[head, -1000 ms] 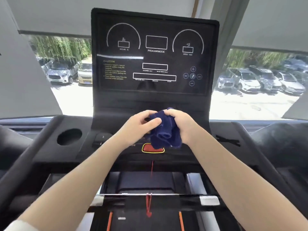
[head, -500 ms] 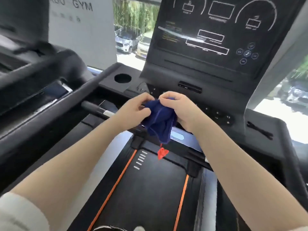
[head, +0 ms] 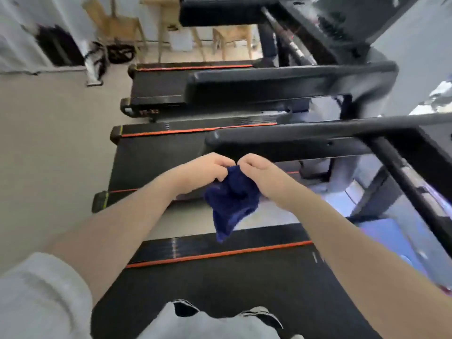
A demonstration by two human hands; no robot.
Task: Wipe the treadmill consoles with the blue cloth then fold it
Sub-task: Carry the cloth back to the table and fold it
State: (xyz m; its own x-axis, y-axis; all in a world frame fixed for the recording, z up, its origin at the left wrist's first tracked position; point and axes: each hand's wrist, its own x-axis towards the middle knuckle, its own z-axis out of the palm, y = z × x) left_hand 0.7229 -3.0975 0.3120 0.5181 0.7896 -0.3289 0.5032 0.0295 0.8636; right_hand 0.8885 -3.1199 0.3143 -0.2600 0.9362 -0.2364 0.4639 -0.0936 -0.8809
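A dark blue cloth [head: 232, 201] hangs crumpled in the air between my two hands, over the gap between two treadmill belts. My left hand [head: 208, 171] pinches its upper edge from the left. Touching knuckles with it, my right hand [head: 259, 172] pinches the same edge from the right. The cloth's lower end dangles free. A blurred treadmill console [head: 347, 18] shows at the upper right, well away from both hands. The console of the treadmill under me is out of view.
Black handrails [head: 293, 143] run across just beyond my hands, with another rail [head: 281, 79] further off. Treadmill belts with orange stripes [head: 220, 255] lie below. Grey floor [head: 49, 143] spreads to the left. Wooden stools [head: 122, 25] and dark bags stand at the far wall.
My view has swung left and down, away from the console to the neighbouring treadmills. Both hands still hold the cloth, which now hangs lower and looser.
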